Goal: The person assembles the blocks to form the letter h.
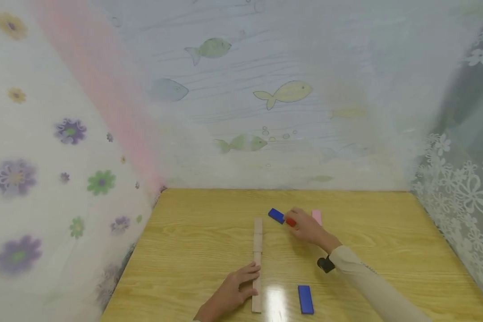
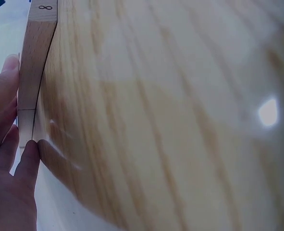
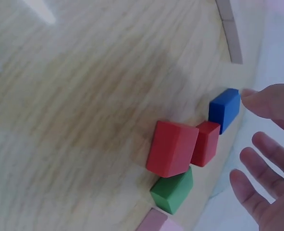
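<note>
A line of plain wooden blocks [image 1: 257, 241] runs lengthwise on the table; one block [image 2: 44, 9] bears a printed figure eight. My left hand [image 1: 235, 288] rests at the near part of the line, its fairly straight fingers [image 2: 29, 156] touching the wood. Farther right, my right hand [image 1: 306, 227] is over a cluster of coloured blocks, its fingers apart. The cluster has a blue block [image 3: 224, 110], a large red block [image 3: 173, 149], a smaller red block [image 3: 205, 143], a green block [image 3: 172, 190] and a pink block [image 3: 158, 222]. My right thumb is right at the blue block.
Another blue block [image 1: 305, 299] lies near the front of the wooden table [image 1: 177, 250]. A small black object [image 1: 326, 264] is at the right wrist. Fabric with fish pictures [image 1: 290, 91] hangs behind the table, with flowered fabric [image 1: 20, 179] on the left and white lace [image 1: 467, 192] on the right.
</note>
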`<state>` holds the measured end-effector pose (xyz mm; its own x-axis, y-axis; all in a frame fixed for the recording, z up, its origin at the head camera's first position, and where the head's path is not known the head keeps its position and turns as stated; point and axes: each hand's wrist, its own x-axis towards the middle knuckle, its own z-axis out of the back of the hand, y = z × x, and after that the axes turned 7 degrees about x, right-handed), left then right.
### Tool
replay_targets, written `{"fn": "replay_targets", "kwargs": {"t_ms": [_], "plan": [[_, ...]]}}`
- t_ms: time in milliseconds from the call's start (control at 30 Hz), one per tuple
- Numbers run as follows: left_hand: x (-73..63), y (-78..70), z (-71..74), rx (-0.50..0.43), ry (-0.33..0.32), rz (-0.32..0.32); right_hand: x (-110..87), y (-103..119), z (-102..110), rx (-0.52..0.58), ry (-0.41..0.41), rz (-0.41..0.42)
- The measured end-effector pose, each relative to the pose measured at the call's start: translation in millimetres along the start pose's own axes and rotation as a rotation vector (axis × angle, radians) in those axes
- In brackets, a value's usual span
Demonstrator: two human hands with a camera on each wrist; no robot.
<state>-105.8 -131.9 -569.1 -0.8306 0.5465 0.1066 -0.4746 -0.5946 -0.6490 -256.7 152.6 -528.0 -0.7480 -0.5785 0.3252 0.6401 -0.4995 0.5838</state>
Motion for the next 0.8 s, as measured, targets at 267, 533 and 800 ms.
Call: {"fn": "replay_targets", "kwargs": {"t_ms": [267, 533, 800], "plan": [[0.4, 0.3, -0.7, -0.009, 0.007, -0.007, 19.0, -12, -3, -0.065, 0.086, -0.047], [0.5, -0.7, -0.1, 0.009, -0.005, -0.023, 30.7, -22, -8, -0.083, 0.099, -0.063], [0.5, -3.3, 2.7, 0.009, 0.008, -0.009, 46.0, -15, -10, -0.067, 0.249, -0.135]]}}
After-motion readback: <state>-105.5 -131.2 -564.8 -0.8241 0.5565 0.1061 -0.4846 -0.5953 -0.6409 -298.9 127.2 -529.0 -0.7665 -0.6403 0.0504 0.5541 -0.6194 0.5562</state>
